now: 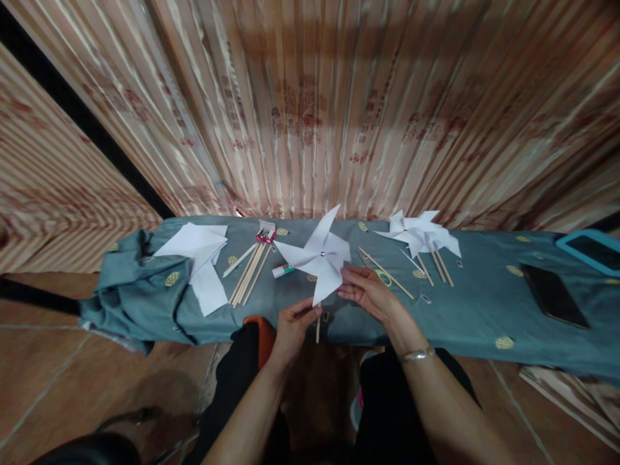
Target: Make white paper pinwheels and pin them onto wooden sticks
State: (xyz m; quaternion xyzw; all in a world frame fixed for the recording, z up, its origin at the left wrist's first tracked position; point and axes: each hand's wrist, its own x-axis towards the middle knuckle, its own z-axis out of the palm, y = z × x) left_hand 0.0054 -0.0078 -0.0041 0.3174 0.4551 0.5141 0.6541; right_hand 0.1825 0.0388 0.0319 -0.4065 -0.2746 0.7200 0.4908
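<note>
A white paper pinwheel (331, 263) with a shiny pin at its centre is held up over the cloth in front of me. My left hand (296, 323) is closed around its wooden stick (318, 330), just below the lowest blade. On the other side, my right hand (365, 290) has its fingers at the edge of the right blade; whether they pinch it or only touch it is hard to make out. A glue stick (281, 270) lies left of the pinwheel. Near my right hand are a loose wooden stick (394, 280) and scissors (383, 278) with greenish handles.
White paper sheets (206, 284) lie at the left, beside several wooden sticks (252, 274), a white pencil-like stick (239, 260) and a small red box of pins (265, 232). Finished pinwheels (421, 231) rest at the right, then a black phone (552, 294) and a blue-framed device (593, 250).
</note>
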